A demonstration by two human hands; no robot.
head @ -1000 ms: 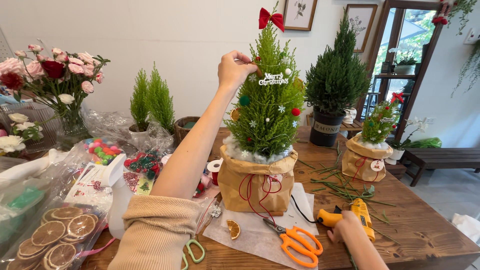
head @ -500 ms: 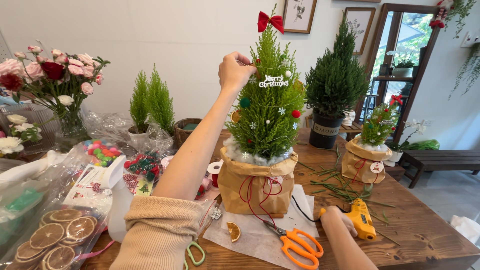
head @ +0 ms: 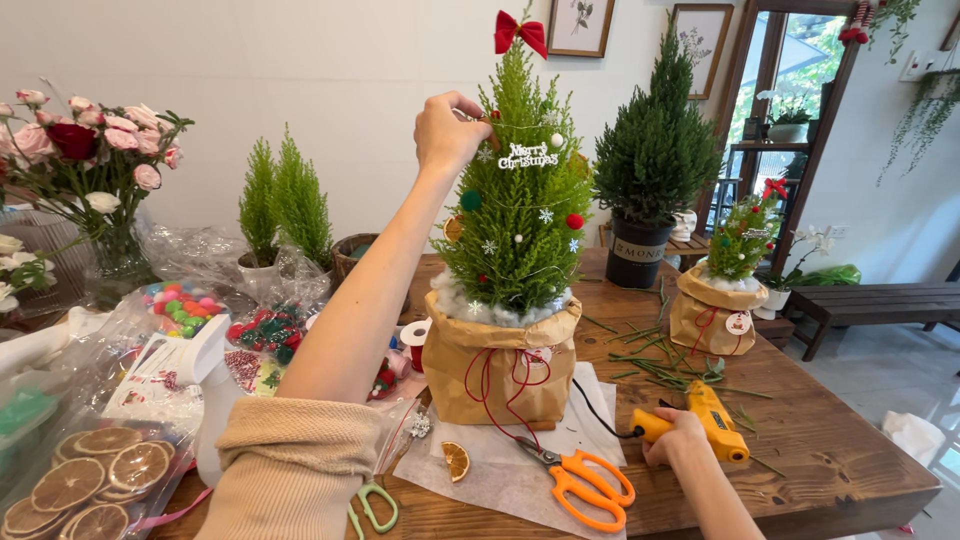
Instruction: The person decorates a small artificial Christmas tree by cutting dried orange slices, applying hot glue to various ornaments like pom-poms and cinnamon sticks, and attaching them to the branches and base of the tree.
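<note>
Upper centre: left hand (head: 447, 133) pinched an ornament onto the small decorated tree (head: 518, 190), fixing step. Lower right, right hand (head: 678, 436) gripped the yellow glue gun (head: 706, 422) on the table (head: 830, 455); next likely needed steady pressure.

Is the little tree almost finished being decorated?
Nearly. The tree already has a red bow, balls, snowflakes and a paper wrap. The left hand is pinching something near the top; the right hand rests on the glue gun. An orange slice lies unused.
</note>
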